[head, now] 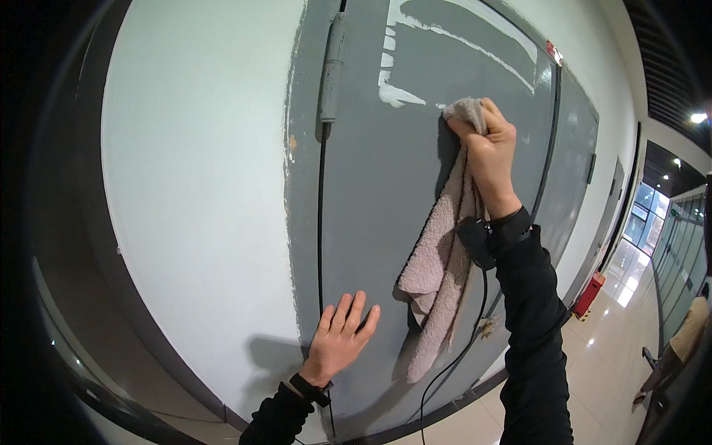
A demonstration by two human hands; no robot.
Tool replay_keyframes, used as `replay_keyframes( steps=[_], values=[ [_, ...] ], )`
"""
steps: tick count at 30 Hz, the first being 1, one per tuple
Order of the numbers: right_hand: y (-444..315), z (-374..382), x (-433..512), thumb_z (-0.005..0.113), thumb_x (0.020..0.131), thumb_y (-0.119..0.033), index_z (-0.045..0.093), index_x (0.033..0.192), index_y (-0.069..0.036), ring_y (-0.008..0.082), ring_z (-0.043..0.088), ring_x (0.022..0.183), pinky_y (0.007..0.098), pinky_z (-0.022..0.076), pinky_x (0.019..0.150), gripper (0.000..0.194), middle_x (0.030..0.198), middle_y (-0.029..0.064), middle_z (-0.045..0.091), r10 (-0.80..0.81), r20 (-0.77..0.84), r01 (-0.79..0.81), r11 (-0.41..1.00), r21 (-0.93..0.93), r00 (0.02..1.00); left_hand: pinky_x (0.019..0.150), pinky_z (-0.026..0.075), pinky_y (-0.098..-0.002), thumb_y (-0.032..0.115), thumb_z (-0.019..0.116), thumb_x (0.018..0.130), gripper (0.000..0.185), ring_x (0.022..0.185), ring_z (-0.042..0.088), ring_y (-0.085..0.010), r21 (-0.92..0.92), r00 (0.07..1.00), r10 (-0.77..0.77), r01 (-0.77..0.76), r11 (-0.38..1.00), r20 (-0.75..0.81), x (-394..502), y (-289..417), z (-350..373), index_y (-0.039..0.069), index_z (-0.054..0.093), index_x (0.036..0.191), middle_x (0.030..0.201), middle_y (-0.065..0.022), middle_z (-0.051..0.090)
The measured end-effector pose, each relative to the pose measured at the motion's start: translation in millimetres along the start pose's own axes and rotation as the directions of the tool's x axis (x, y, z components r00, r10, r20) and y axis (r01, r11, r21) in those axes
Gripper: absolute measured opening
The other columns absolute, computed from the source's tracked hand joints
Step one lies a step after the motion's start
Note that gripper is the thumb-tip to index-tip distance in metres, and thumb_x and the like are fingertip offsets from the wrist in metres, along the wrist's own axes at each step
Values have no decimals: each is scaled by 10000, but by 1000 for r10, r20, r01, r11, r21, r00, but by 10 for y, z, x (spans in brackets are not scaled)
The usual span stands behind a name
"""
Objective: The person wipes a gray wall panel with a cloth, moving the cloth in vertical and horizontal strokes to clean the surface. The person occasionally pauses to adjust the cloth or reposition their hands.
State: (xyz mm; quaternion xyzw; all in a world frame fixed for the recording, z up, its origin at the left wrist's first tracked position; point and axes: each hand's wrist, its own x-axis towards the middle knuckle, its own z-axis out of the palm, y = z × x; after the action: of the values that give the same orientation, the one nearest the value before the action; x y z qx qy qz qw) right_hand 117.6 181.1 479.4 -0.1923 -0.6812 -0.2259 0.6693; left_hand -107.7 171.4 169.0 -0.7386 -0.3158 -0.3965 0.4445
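My right hand grips a pale pink terry cloth and presses a bunched corner of it to the grey door. Most of the cloth hangs down below the fist. White residue forms a broken, roughly rectangular outline on the door's upper part, just above the cloth. My left hand has its fingers apart and holds nothing. It is by the door's lower left side, near the hinge-side gap; whether the fingertips touch the surface is hard to tell.
A metal hinge sits at the door's left edge, beside a white wall. A black cable hangs from my right wrist. Rightward, a tiled corridor floor holds a red box, and a person is at the far right.
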Motion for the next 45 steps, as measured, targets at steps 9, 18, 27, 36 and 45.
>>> replay_keyframes(
  steps=[9,18,27,36,45],
  values=[
    [32,23,-2,737,796,-2,607,807,49,169,490,701,276,413,657,140,801,63,523,-16,-10,16,1000,-24,1000,1070,421,-419,340,622,957,512,1388,452,-291,-8,1000,2,-2,1000,-10,16,-11,-20,225,486,1438,1496,-101,477],
    [0,21,14,715,793,26,648,866,42,204,520,707,275,427,669,101,831,80,555,-33,11,34,993,-110,999,1058,432,-411,335,624,954,484,1376,466,-292,1,1000,5,-5,1000,-17,8,-16,-26,234,509,1413,1495,-99,479],
    [26,-12,29,724,795,16,610,845,50,174,500,705,277,419,659,129,801,65,523,-9,0,8,996,-94,1000,1128,365,-423,329,589,973,490,1407,435,-283,-2,1000,8,-8,1000,4,-41,-19,-33,236,480,1442,1520,-98,451],
    [33,-53,71,724,787,21,571,827,52,193,463,692,260,400,656,161,792,74,478,-65,61,72,989,-126,996,1168,314,-440,317,545,993,495,1443,390,-292,20,1000,5,-5,1000,-1,-37,2,33,236,437,1469,1549,-99,412],
    [43,-70,51,715,785,39,590,849,52,186,496,730,251,414,687,142,838,67,517,-94,55,102,981,-163,994,1167,313,-437,303,549,993,495,1435,398,-298,11,1000,15,-16,1000,5,-45,-9,34,231,432,1468,1546,-100,412]
  ],
)
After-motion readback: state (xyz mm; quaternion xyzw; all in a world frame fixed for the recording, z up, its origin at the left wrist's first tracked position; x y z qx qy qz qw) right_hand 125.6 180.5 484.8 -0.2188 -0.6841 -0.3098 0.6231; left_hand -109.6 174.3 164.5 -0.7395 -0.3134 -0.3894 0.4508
